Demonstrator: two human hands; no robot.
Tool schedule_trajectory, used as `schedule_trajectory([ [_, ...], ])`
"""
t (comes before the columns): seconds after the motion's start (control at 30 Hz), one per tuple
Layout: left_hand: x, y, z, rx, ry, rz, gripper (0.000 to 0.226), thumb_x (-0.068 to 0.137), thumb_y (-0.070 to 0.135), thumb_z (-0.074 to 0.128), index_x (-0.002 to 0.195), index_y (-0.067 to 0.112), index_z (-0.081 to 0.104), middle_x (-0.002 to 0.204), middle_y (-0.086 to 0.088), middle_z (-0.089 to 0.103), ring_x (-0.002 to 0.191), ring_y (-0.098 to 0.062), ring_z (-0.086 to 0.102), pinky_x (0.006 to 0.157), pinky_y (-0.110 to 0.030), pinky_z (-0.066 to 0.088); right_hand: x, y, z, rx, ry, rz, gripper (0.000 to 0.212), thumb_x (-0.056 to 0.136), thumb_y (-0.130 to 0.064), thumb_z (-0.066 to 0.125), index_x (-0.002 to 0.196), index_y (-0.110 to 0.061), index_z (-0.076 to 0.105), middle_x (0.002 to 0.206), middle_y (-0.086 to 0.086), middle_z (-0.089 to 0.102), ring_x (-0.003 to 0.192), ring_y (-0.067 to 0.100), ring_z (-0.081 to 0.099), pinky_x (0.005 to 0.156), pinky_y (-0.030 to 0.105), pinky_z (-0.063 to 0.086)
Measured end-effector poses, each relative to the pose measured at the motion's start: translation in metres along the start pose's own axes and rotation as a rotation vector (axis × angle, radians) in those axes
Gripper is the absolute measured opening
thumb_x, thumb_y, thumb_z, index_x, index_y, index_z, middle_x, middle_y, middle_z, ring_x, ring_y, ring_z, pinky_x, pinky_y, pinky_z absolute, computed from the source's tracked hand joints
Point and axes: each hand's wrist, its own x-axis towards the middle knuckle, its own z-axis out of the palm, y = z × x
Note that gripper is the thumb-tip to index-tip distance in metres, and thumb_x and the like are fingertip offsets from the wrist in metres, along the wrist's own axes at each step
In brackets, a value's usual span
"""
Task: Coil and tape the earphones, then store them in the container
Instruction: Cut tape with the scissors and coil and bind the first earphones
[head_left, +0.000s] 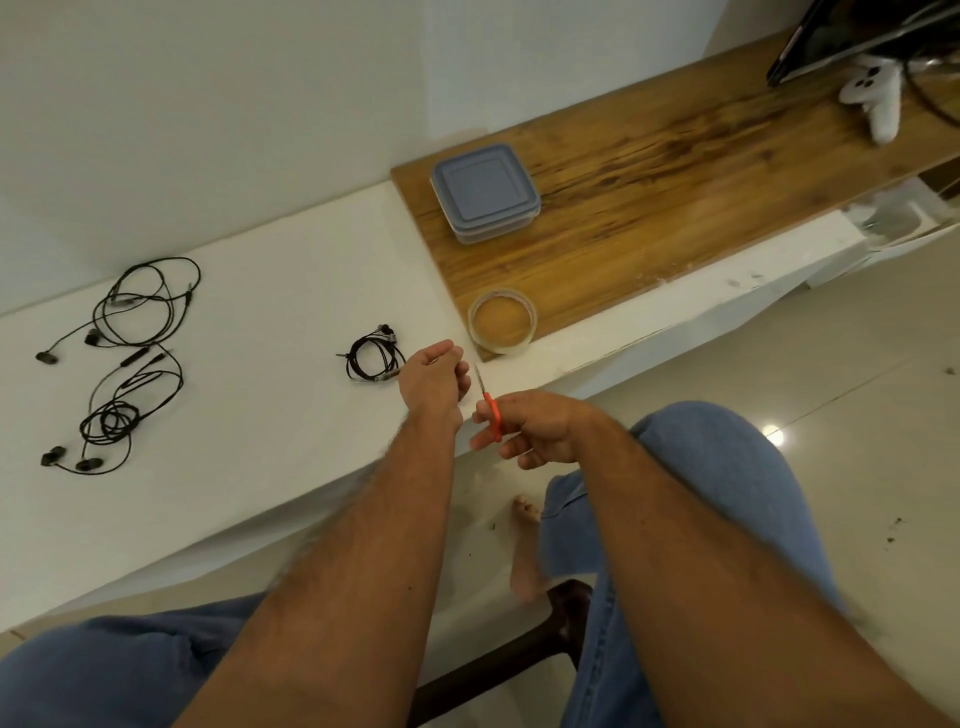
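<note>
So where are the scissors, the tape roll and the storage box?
scissors (492, 410): head view, orange handle.
tape roll (524, 338): head view, clear front rim.
storage box (480, 184): head view, grey-blue lid.

Coiled black earphones (375, 353) on white tabletop (270, 322); two loose pairs (140, 301) (111, 415) far left; lidded container (485, 192), tape roll (502, 321) on wood.

Both my forearms extend forward, bare. My left hand (434, 376) hovers with fingers loosely curled. My right hand (530, 428) grips orange scissors (491, 405), blades pointing toward the left hand.

Coiled earphones (375, 355) lie left of tape roll (502, 321); container (485, 192) behind it.
</note>
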Motion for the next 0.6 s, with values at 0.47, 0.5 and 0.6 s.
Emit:
schedule_trajectory([
  [0.47, 0.010, 0.007, 0.004, -0.045, -0.008, -0.130, 0.019, 0.087, 0.004, 0.066, 0.106, 0.007, 0.064, 0.060, -0.002, 0.054, 0.038, -0.006, 0.047, 0.040, -0.017, 0.042, 0.014, -0.010, -0.006, 0.025, 0.010, -0.115, 0.046, 0.090, -0.049, 0.061, 0.118, -0.012, 0.063, 0.086, 0.003, 0.068, 0.059, 0.010, 0.052, 0.058, 0.027, 0.046],
  [0.5, 0.011, 0.007, 0.004, -0.054, -0.011, -0.136, 0.020, 0.087, 0.003, 0.066, 0.107, 0.006, 0.063, 0.060, -0.002, 0.054, 0.038, -0.005, 0.047, 0.041, -0.017, 0.043, 0.016, -0.011, -0.005, 0.025, 0.003, -0.121, 0.046, 0.090, -0.049, 0.060, 0.118, -0.012, 0.063, 0.086, 0.003, 0.068, 0.059, 0.010, 0.052, 0.059, 0.027, 0.046],
  [0.6, 0.014, 0.007, 0.003, -0.068, -0.017, -0.146, 0.025, 0.086, 0.002, 0.066, 0.111, 0.004, 0.063, 0.060, -0.002, 0.054, 0.043, -0.008, 0.048, 0.043, -0.020, 0.043, 0.020, -0.013, -0.004, 0.036, -0.003, -0.138, 0.044, 0.090, -0.049, 0.060, 0.116, -0.014, 0.064, 0.087, 0.004, 0.070, 0.059, 0.010, 0.052, 0.058, 0.027, 0.047],
])
